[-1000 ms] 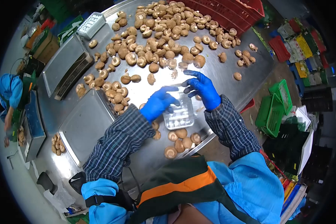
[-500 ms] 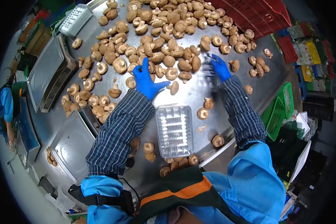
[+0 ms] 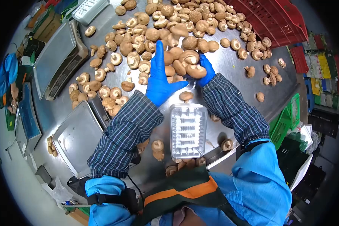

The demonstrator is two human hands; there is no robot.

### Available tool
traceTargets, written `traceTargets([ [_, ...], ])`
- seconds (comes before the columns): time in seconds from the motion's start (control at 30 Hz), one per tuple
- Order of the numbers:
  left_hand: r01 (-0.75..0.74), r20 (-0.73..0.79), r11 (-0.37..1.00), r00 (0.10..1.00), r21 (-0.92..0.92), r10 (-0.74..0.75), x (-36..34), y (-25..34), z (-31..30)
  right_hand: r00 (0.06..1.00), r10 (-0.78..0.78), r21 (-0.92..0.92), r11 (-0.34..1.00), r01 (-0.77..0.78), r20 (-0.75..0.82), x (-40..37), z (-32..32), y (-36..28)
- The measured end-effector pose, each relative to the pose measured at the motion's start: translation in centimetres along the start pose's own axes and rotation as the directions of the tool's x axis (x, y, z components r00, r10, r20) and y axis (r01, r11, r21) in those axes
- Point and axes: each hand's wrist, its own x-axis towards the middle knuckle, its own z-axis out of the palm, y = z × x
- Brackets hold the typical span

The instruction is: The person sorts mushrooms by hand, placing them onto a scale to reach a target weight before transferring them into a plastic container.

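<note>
Left hand spread wide against heaped mushrooms, right hand half hidden, seemingly cupped, grip unclear, clear tray on bench.

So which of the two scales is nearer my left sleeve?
The lower scale, its pan right beside that sleeve; the other scale sits farther up, past mushrooms.

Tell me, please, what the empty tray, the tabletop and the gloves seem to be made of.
Tray: thin clear plastic, glossy; the ribbed bottom shows through. Tabletop: probably stainless steel, brushed grey with reflections. Gloves on left hand and right hand: thin blue rubber, perhaps nitrile, snug.
</note>
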Motion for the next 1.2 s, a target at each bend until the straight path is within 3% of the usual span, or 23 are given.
traceTargets([
  [0.07, -0.051, -0.126, 0.995, 0.990, 0.084, 0.061, -1.0, 0.9, 0.1, 0.995, 0.091, 0.349, 0.934, -0.071, -0.038, -2.2, 3.8, -1.4],
  [0.1, -0.081, -0.146, 0.985, 0.984, 0.151, 0.103, -1.3, 1.3, 0.0, 0.995, 0.089, 0.344, 0.936, -0.072, -0.035, -3.4, 4.3, -1.2],
  [0.13, -0.087, -0.155, 0.985, 0.982, 0.152, 0.111, -1.8, 1.8, 0.0, 0.998, -0.057, 0.026, 0.998, 0.057, -0.026, -4.4, 4.8, -1.0],
  [0.17, -0.105, -0.148, 0.990, 0.982, 0.090, 0.118, -2.4, 2.4, 0.3, 0.981, -0.193, -0.288, 0.938, 0.194, 0.031, -5.1, 5.2, -1.0],
  [0.2, -0.121, -0.140, 0.992, 0.982, 0.027, 0.123, -3.1, 3.1, 0.4, 0.981, -0.192, -0.293, 0.936, 0.195, 0.038, -5.4, 5.4, -0.8],
  [0.23, -0.116, -0.141, 0.993, 0.984, -0.021, 0.112, -3.4, 3.1, 0.0, 0.993, -0.091, 0.088, 0.993, 0.083, 0.079, -5.7, 5.6, -0.7],
  [0.27, -0.121, -0.149, 0.992, 0.982, -0.020, 0.117, -4.1, 3.3, -0.5, 0.988, -0.008, 0.449, 0.891, -0.063, 0.154, -6.1, 5.9, -0.5],
  [0.3, -0.097, -0.198, 0.995, 0.975, 0.009, 0.097, -4.9, 3.4, -1.1, 0.987, -0.122, 0.058, 0.990, 0.128, -0.104, -7.9, 9.6, -0.7],
  [0.43, -0.001, -0.301, 0.997, 0.954, -0.075, -0.021, -10.1, 6.1, -2.5, 0.943, -0.327, -0.106, 0.941, 0.320, -0.059, -9.1, 11.8, 2.3],
  [0.47, 0.028, -0.347, 0.993, 0.935, -0.117, -0.067, -11.7, 6.7, -2.7, 0.961, -0.275, 0.088, 0.957, 0.276, -0.023, -9.4, 12.7, 3.2],
  [0.5, 0.071, -0.372, 0.997, 0.926, -0.011, -0.070, -13.2, 7.3, -3.0, 0.974, -0.224, 0.278, 0.938, 0.209, 0.025, -9.7, 13.8, 4.2],
  [0.53, 0.033, -0.405, 0.992, 0.911, -0.119, -0.079, -14.3, 7.7, -3.1, 0.981, -0.177, 0.453, 0.883, 0.121, 0.083, -10.0, 14.8, 5.2],
  [0.6, -0.055, -0.509, 0.964, 0.856, -0.262, -0.089, -16.3, 8.8, -3.8, 0.995, -0.082, 0.359, 0.932, 0.057, 0.055, -10.9, 17.4, 8.1],
  [0.63, -0.052, -0.527, 0.993, 0.850, -0.110, -0.014, -17.2, 7.9, -5.4, 0.994, -0.110, 0.319, 0.942, 0.105, -0.002, -11.3, 19.0, 9.6],
  [0.67, -0.057, -0.561, 0.987, 0.827, -0.150, -0.038, -18.2, 7.8, -6.5, 0.988, -0.142, 0.275, 0.949, 0.152, -0.056, -11.6, 20.5, 11.1],
  [0.77, -0.090, -0.624, 0.996, 0.777, 0.015, 0.080, -21.5, 6.3, -10.9, 0.982, -0.183, 0.234, 0.954, 0.190, -0.051, -12.3, 23.7, 15.7],
  [0.83, -0.104, -0.579, 0.962, 0.813, -0.252, -0.064, -24.3, 6.2, -13.9, 0.979, -0.201, 0.232, 0.951, 0.206, -0.043, -13.3, 26.2, 18.3],
  [0.87, -0.105, -0.598, 0.964, 0.799, -0.245, -0.065, -25.6, 5.8, -15.7, 0.978, -0.203, 0.064, 0.977, 0.206, -0.046, -13.4, 26.7, 19.5],
  [0.93, -0.065, -0.524, 0.986, 0.851, -0.155, -0.026, -28.2, 4.5, -19.2, 0.991, -0.116, -0.214, 0.972, 0.098, -0.070, -13.9, 28.4, 21.0],
  [1.03, -0.047, -0.435, 0.984, 0.900, -0.172, -0.033, -30.8, 3.0, -24.5, 0.990, -0.078, -0.264, 0.963, 0.045, -0.118, -13.8, 30.4, 23.6],
  [1.1, -0.006, -0.330, 0.988, 0.943, -0.156, -0.047, -31.9, 1.2, -27.6, 0.994, 0.030, -0.530, 0.844, -0.080, -0.102, -12.7, 29.1, 25.1],
  [1.13, -0.002, -0.329, 0.987, 0.943, -0.158, -0.051, -32.2, 0.4, -29.0, 0.986, 0.083, -0.528, 0.837, -0.146, -0.142, -12.7, 29.8, 25.1],
  [1.2, 0.011, -0.230, 1.000, 0.973, -0.018, -0.015, -32.5, -0.7, -31.1, 0.969, 0.168, -0.587, 0.772, -0.243, -0.180, -12.5, 29.5, 25.3],
])
